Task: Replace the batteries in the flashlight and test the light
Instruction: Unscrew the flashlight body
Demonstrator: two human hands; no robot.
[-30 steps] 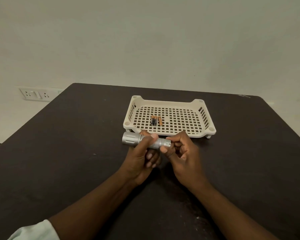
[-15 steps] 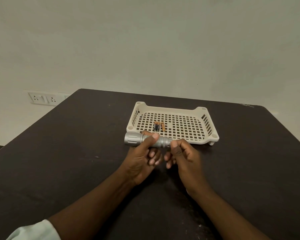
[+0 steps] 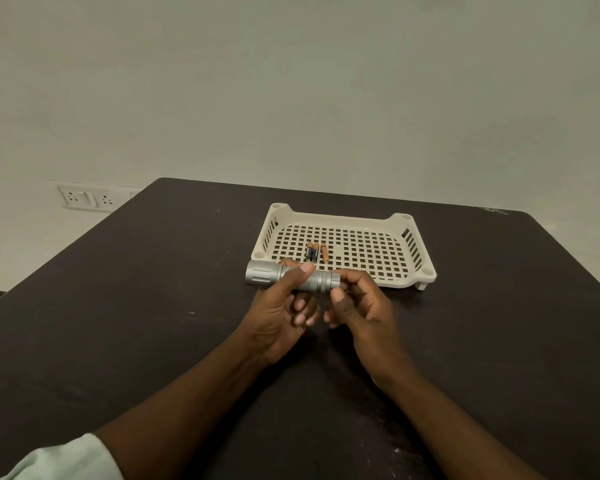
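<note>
A silver flashlight [image 3: 317, 280] lies level above the dark table, its wide head pointing left. My left hand [image 3: 278, 310] is wrapped around its middle, thumb on top. My right hand [image 3: 364, 306] pinches the tail cap end with thumb and fingers. Behind them a cream perforated tray [image 3: 361, 251] holds three small batteries [image 3: 315, 252], black and copper, lying side by side near its front left.
The dark table [image 3: 153, 306] runs to a plain wall at the back. A white socket panel [image 3: 84, 197] sits on the wall to the left. The table's right edge falls away at the far right.
The view has shifted slightly. My right hand's fingers have regripped around the tail end of the flashlight. The left hand keeps the same hold.
</note>
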